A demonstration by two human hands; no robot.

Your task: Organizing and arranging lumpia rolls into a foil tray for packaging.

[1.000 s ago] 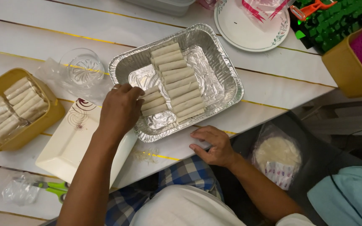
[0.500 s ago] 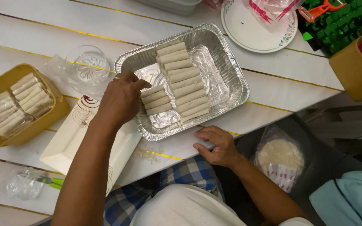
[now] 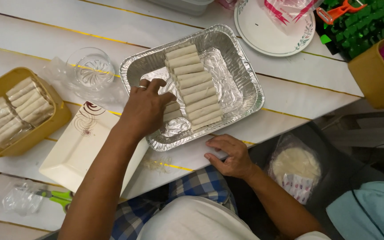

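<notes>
A foil tray (image 3: 245, 66) sits on the white plank table and holds a row of several pale spring rolls (image 3: 193, 86), with a few more in a second row on its left side. My left hand (image 3: 146, 106) reaches over the tray's near left rim, fingers curled on the rolls of that second row (image 3: 171, 110). My right hand (image 3: 228, 155) rests flat on the table's front edge, just below the tray, holding nothing.
A yellow container (image 3: 45, 129) with more rolls stands at the left. A white rectangular plate (image 3: 72, 153) lies under my left forearm. A glass bowl (image 3: 90, 69), a round plate (image 3: 256, 38), a bag of wrappers (image 3: 295, 166) and green scissors (image 3: 61, 196) lie around.
My left hand has shifted slightly along the left row of rolls in the tray. The right hand has stayed on the table edge.
</notes>
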